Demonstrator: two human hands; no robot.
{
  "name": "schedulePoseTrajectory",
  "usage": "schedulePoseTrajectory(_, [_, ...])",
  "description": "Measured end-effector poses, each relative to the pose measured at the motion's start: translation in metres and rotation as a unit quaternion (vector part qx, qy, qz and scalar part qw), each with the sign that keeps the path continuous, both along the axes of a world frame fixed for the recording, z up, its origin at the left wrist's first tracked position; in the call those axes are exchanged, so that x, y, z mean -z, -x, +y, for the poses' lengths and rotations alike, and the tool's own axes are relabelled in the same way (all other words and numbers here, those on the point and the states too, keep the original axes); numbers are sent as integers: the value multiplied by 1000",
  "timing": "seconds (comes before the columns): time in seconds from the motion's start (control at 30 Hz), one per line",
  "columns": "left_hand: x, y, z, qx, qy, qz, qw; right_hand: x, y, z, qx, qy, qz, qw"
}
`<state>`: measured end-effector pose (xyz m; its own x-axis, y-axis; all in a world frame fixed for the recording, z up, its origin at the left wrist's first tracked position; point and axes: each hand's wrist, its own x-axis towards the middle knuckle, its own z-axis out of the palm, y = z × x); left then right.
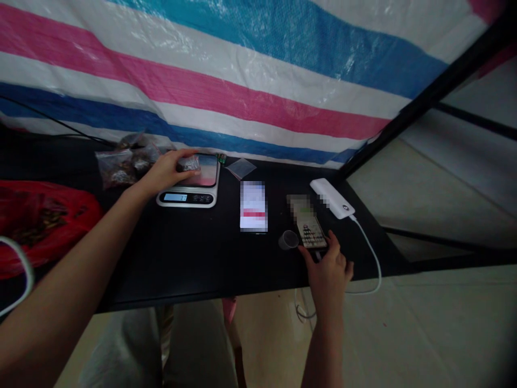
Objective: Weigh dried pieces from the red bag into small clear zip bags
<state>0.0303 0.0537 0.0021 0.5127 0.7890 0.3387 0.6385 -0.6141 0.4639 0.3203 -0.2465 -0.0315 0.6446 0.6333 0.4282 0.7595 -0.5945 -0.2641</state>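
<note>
My left hand [172,168] reaches over a white digital kitchen scale [184,198], thumb and fingers around a small clear plastic bag [189,164] on its platform. What fills the bag is hard to make out. The scale's display is lit. At the right, my right hand [329,264] grips the lower end of a phone [310,229], thumb on one side and fingers on the other. A small clear plastic cup [288,240] stands just left of that phone. Between the hands lies a second phone [253,207] with a bright screen, partly blurred out.
Several filled zip bags [129,164] lie left of the scale. A red plastic bag [52,215] with small brown pieces sits at the left. A flat clear bag [241,168] and a white power bank [332,198] with a cable rest on the black table [181,258]. Striped sheeting [242,91] hangs behind.
</note>
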Motion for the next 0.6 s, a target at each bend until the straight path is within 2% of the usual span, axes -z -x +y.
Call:
schedulePoseTrajectory(0.2, [3,1,1,19,-21,-25,999,-11,20,2,-47,-13,-58,997])
schedulePoseTrajectory(0.4, [3,1,1,22,-21,-17,999,-11,26,-4,-71,-18,-40,996])
schedulePoseTrajectory(0.6, [4,-1,1,11,-25,3,1000,-10,34,16,-101,-34,-34,994])
